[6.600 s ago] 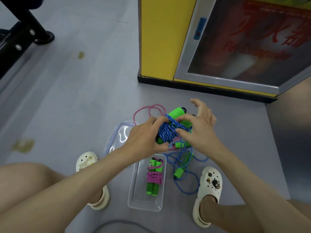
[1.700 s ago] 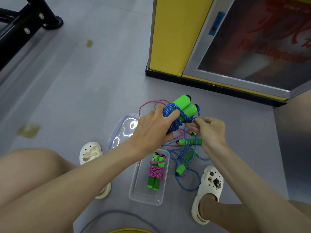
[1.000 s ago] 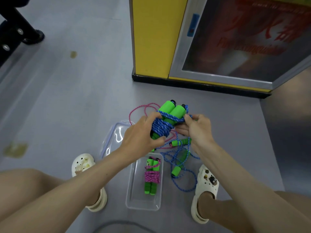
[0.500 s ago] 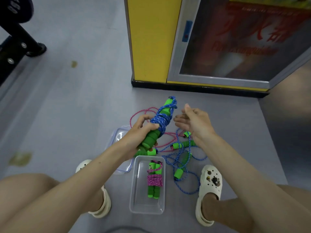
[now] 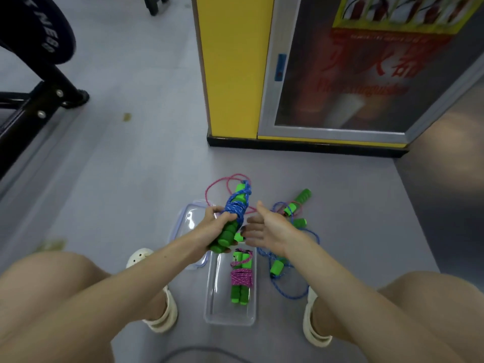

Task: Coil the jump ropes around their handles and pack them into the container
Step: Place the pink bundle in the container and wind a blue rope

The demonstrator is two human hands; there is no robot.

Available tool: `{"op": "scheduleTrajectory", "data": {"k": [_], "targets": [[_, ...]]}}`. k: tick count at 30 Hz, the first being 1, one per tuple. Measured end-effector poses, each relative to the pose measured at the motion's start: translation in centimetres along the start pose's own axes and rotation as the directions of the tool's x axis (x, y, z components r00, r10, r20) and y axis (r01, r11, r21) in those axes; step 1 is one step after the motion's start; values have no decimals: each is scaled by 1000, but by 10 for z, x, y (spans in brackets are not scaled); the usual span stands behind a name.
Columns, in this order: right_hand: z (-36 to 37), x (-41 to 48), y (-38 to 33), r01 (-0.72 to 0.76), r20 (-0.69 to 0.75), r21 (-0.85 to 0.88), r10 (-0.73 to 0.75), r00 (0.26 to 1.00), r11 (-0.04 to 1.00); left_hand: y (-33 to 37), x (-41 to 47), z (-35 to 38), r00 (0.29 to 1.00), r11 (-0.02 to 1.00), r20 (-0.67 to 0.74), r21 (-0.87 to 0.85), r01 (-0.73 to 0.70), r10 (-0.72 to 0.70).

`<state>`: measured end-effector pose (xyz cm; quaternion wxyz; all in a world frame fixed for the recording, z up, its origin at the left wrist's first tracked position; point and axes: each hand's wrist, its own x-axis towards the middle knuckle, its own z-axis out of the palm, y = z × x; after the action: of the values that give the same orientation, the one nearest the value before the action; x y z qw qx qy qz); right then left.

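Blue cord is wound round a pair of green foam handles, and you hold this blue bundle (image 5: 236, 211) above the floor, tilted with its top away from you. Your left hand (image 5: 213, 229) grips its lower half, fingers curled round the foam. Your right hand (image 5: 265, 226) is just beside it, fingers straight and holding nothing; whether the fingertips touch the bundle cannot be told.

Below your hands a clear container (image 5: 222, 311) sits on the floor (image 5: 117, 179) between your shoes. A pink bundle (image 5: 241, 278), pink cord coiled round two green handles, lies lengthwise inside it. The clear lid (image 5: 187, 222) lies flat on the floor, touching the container's far left corner and partly under your left wrist.

To the right of the container a loose blue rope (image 5: 289, 290) sprawls on the floor with its green handles (image 5: 303, 196) scattered. A loose pink rope (image 5: 222, 181) loops behind the held bundle, toward the yellow pillar (image 5: 233, 66) at the floor's far edge.
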<state>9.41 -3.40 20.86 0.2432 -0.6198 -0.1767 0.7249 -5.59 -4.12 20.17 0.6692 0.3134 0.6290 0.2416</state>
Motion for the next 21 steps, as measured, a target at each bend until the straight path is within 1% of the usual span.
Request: {"op": "scheduleTrajectory", "data": {"k": [2,3,5,7,10,11,13,14,16,18,20,21], "targets": [[6,7,14,-39,76,-19,40,996,999,-15,0,2,999,996,-47,94,4,1],[9,12,21,-38,78,-19,39,996,999,-23,0,5,998,993,-65,120,1,7],[15,26,38,-33,24,-48,34,999,998,-40,1,11,996,990,-71,136,-44,54],[18,40,59,-40,-66,-102,33,997,994,-61,3,16,995,986,-30,136,-95,100],[15,67,97,-126,-133,-122,110,985,984,-94,11,17,990,974,35,175,-143,139],[12,73,110,-155,-141,-114,138,980,981,-104,15,15,992,976,53,178,-122,115],[4,90,137,-206,-173,-108,186,967,973,-126,25,8,997,974,75,227,-3,-15],[0,97,150,-226,-194,-112,201,960,968,-138,33,5,995,961,65,269,60,-81],[-8,119,177,-244,-221,-137,211,952,960,-158,48,0,984,906,15,394,157,-177],[-13,143,206,-254,-239,-173,210,948,952,-172,62,-4,977,849,-66,486,208,-202],[-21,181,248,-236,-243,-243,176,954,941,-183,75,-6,971,823,-114,515,238,-209],[-18,184,253,-218,-247,-286,148,958,933,-188,79,-6,970,812,-127,531,243,-207]]}}
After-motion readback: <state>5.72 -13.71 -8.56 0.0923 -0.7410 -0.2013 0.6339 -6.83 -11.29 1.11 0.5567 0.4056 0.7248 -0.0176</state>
